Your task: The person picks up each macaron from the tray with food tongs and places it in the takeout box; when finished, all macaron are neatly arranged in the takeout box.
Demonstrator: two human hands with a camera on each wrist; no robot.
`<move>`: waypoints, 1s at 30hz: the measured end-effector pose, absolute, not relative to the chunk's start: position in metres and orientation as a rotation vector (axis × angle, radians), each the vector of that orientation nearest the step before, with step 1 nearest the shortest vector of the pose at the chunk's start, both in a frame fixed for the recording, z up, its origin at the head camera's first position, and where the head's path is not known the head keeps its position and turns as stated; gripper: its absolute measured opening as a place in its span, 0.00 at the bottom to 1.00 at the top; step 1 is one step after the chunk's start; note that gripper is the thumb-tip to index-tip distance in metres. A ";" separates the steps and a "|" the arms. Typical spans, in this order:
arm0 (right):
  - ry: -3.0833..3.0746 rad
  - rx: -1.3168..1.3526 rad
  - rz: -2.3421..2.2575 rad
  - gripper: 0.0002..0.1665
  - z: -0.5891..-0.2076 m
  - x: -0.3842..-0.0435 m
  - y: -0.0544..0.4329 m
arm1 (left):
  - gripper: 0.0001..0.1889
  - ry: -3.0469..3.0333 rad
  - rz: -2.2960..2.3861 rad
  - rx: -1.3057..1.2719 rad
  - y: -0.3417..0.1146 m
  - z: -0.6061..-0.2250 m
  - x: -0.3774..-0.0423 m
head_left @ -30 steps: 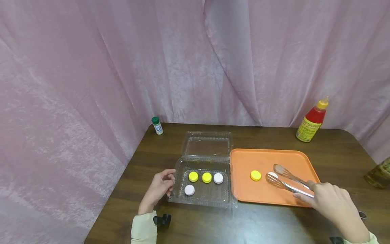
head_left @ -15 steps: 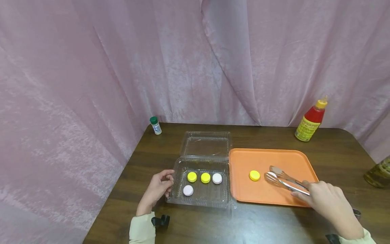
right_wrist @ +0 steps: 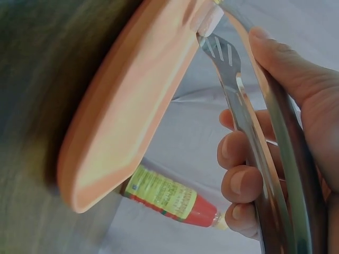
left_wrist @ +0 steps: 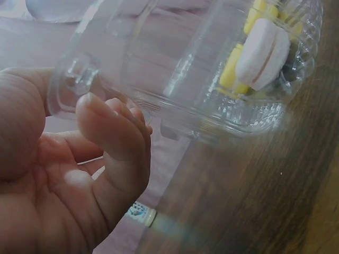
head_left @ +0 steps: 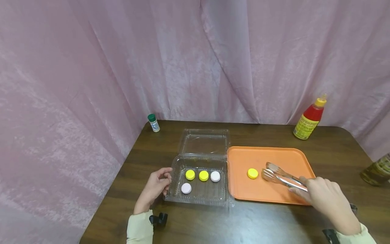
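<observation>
At its left edge, a clear plastic clamshell container (head_left: 199,200) is held by my left hand (head_left: 153,186), the fingers curled at the rim. Two yellow macarons (head_left: 190,175) and two white ones lie inside. My right hand (head_left: 329,200) grips metal tongs (head_left: 287,182) over the orange tray (head_left: 289,156). Between the tong heads sits a white macaron (right_wrist: 207,20), mostly hidden by them in the head view. Beside it on the tray rests a yellow macaron (head_left: 252,173).
The container's lid (head_left: 204,142) is folded back. Behind the tray stands a red sauce bottle (head_left: 309,120) with a yellow label. A green-capped shaker (head_left: 153,123) is at the back left corner, a dark glass jar (head_left: 376,171) at the far right. A pink curtain (head_left: 182,67) hangs behind.
The tongs have moved slightly left and their heads have drawn closer around the white macaron. My left hand stays at the container's edge.
</observation>
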State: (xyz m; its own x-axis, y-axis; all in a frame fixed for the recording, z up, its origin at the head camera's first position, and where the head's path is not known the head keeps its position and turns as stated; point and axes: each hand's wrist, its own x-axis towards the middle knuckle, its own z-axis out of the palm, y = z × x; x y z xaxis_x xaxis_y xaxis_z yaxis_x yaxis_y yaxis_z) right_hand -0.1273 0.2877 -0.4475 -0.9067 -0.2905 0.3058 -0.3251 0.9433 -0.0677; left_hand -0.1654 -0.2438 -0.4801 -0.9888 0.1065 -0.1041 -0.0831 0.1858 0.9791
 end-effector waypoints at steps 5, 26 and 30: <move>-2.748 0.494 0.157 0.21 -0.443 -0.133 0.284 | 0.24 2.306 1.916 0.015 -0.244 -0.479 -0.165; -2.668 0.606 0.182 0.27 -0.419 -0.150 0.249 | 0.24 2.317 1.897 0.008 -0.242 -0.477 -0.167; -2.641 0.639 0.194 0.26 -0.416 -0.153 0.240 | 0.24 2.314 1.898 0.004 -0.242 -0.478 -0.165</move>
State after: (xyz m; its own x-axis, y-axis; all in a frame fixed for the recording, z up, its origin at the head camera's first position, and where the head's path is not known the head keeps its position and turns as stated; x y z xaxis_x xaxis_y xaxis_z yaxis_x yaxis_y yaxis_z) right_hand -0.1525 0.2404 -0.4155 -0.8089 -0.4066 0.4247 -0.4642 0.8850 -0.0368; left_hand -0.1654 -0.2425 -0.4779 -0.9890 0.0960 -0.1129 -0.0919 0.2005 0.9754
